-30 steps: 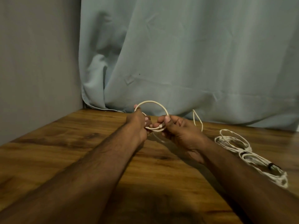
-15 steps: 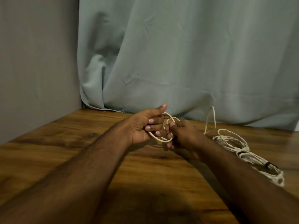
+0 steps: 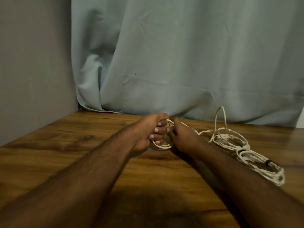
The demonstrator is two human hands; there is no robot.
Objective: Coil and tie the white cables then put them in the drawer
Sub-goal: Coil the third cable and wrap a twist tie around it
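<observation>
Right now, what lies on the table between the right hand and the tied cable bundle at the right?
In the head view, loose white cable loops lie between the right hand and the tied white cable bundle.

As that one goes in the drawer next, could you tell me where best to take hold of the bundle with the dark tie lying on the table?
I would grip the bundle across its strands at the dark tie, coming from above. It lies flat on the table, and the tie gathers the loops there, so one grip likely lifts them all.
</observation>
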